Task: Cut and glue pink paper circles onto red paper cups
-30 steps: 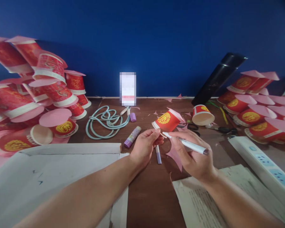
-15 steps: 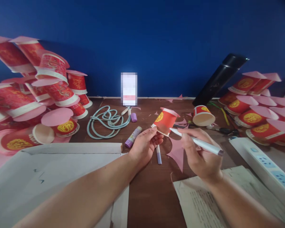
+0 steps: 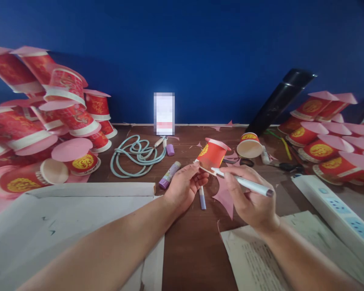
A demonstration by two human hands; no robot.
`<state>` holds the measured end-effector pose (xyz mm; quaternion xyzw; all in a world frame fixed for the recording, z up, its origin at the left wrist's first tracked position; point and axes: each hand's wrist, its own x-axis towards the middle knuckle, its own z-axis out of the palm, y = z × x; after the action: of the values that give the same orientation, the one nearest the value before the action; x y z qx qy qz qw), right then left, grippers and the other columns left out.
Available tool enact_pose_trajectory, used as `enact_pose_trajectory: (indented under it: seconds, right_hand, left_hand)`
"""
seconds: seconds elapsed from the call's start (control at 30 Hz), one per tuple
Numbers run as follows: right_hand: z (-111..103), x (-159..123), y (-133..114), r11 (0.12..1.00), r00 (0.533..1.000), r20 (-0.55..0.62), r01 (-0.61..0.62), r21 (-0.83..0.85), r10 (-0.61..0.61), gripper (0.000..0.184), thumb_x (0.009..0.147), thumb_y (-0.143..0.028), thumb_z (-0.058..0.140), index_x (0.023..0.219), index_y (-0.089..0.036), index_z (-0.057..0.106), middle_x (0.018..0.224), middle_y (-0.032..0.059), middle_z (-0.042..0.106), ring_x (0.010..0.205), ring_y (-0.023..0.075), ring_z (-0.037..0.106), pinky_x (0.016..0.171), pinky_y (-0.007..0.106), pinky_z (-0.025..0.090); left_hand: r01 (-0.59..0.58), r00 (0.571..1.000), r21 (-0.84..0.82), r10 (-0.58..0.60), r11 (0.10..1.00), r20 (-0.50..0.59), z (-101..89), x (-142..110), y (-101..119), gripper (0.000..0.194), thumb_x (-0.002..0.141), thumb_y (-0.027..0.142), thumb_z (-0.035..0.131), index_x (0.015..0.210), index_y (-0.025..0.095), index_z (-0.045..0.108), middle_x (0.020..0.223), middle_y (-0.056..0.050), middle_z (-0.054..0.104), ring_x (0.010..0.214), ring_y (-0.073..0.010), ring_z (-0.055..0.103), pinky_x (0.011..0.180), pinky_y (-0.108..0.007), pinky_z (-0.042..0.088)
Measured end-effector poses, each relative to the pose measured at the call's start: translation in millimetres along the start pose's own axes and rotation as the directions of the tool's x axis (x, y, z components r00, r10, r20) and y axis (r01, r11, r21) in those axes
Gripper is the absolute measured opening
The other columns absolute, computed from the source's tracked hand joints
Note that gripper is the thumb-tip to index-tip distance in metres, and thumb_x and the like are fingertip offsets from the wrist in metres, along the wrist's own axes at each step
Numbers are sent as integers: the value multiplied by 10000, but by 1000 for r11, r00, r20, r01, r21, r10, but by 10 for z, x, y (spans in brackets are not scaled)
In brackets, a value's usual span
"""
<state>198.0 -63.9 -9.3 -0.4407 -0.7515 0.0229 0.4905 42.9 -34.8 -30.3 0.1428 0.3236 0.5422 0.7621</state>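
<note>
A red paper cup [image 3: 214, 155] with a yellow emblem and a pink paper disc on its upper end is tilted in my left hand [image 3: 186, 184], whose fingers pinch its pale lower rim. My right hand [image 3: 253, 198] grips a white marker [image 3: 248, 184], its tip at the cup's lower edge; whether it touches cannot be made out. A pen cap [image 3: 202, 198] lies below the cup, beside a pink paper scrap [image 3: 225, 198]. Another red cup [image 3: 249, 145] lies on its side behind my right hand, its mouth towards me.
Piled cups with pink discs stand left [image 3: 68, 87] and right [image 3: 321, 151]. A glue stick [image 3: 169, 174], coiled cable [image 3: 133, 157] and lit phone [image 3: 164, 113] lie beyond my left hand. A black bottle [image 3: 280, 101] leans at the wall; a power strip [image 3: 330, 202] lies right.
My right hand has moved left with the marker, bringing its tip lower along the held cup's edge. The loose cup behind has shifted left and turned its mouth more towards me.
</note>
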Motion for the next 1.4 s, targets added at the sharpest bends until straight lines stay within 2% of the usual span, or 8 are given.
enact_pose_trajectory:
  seconds: [0.23, 0.4, 0.57, 0.7, 0.83, 1.0, 1.17, 1.4]
  right_hand:
    - [4, 10, 15, 999, 999, -38, 14, -35, -15, 183, 854, -149, 583, 1012, -201, 661, 932, 59, 711, 868, 204, 665, 784, 352, 524]
    - [0, -9, 16, 1000, 999, 53, 1, -29, 1, 164, 858, -179, 588, 996, -209, 670, 922, 51, 719, 863, 207, 671, 783, 357, 527]
    - [12, -11, 27, 999, 1000, -8, 13, -39, -13, 180, 853, -157, 596, 1012, -204, 666, 931, 54, 719, 865, 202, 669, 786, 354, 524]
    - [12, -9, 29, 1000, 999, 42, -1, -25, 2, 165, 858, -166, 592, 1000, -198, 670, 920, 54, 722, 867, 201, 673, 788, 348, 524]
    - [10, -9, 21, 998, 1000, -9, 4, -57, -5, 168, 862, -182, 585, 1009, -204, 665, 927, 53, 721, 856, 202, 673, 780, 353, 532]
    - [10, -9, 5, 1000, 998, 62, -1, -31, 2, 147, 871, -204, 575, 984, -207, 670, 890, 48, 729, 831, 205, 680, 766, 360, 539]
    - [9, 2, 19, 1000, 1000, 10, 21, -21, -21, 219, 860, -158, 589, 1060, -208, 664, 954, 58, 720, 875, 199, 666, 792, 356, 532]
    - [-1, -4, 11, 1000, 1000, 12, 26, -11, -26, 215, 849, -124, 601, 1040, -194, 670, 948, 54, 719, 876, 186, 652, 802, 342, 517]
  left_hand:
    - [-21, 999, 33, 20, 999, 33, -8, -11, -16, 145, 738, 245, 740, 771, 121, 673, 720, -27, 650, 668, -103, 623, 657, -222, 484]
    - [-45, 998, 48, 43, 998, 37, -14, -8, -24, 179, 697, 264, 773, 752, 127, 672, 716, -27, 654, 688, -114, 626, 691, -240, 482]
    - [-54, 998, 60, 51, 997, 49, -21, -7, -29, 213, 688, 285, 783, 775, 121, 677, 735, -34, 663, 691, -111, 621, 690, -238, 478]
    - [-65, 997, 62, 62, 996, 52, -18, -11, -29, 201, 681, 279, 788, 752, 130, 673, 711, -20, 657, 692, -108, 620, 695, -233, 479]
    - [-65, 996, 92, 59, 994, 63, -10, -11, -27, 227, 680, 308, 791, 753, 128, 673, 730, -36, 669, 701, -114, 619, 694, -238, 473]
    - [-72, 996, 78, 68, 994, 53, -4, -11, -24, 226, 654, 292, 805, 719, 133, 657, 689, -15, 643, 680, -110, 612, 689, -240, 467]
    - [-89, 993, 145, 77, 985, 85, 12, -25, -26, 247, 704, 335, 767, 773, 115, 677, 763, -52, 663, 711, -111, 602, 682, -230, 459]
    - [-119, 990, 169, 104, 978, 94, 10, -19, -39, 248, 690, 346, 775, 723, 125, 667, 706, -24, 636, 672, -99, 580, 653, -221, 460]
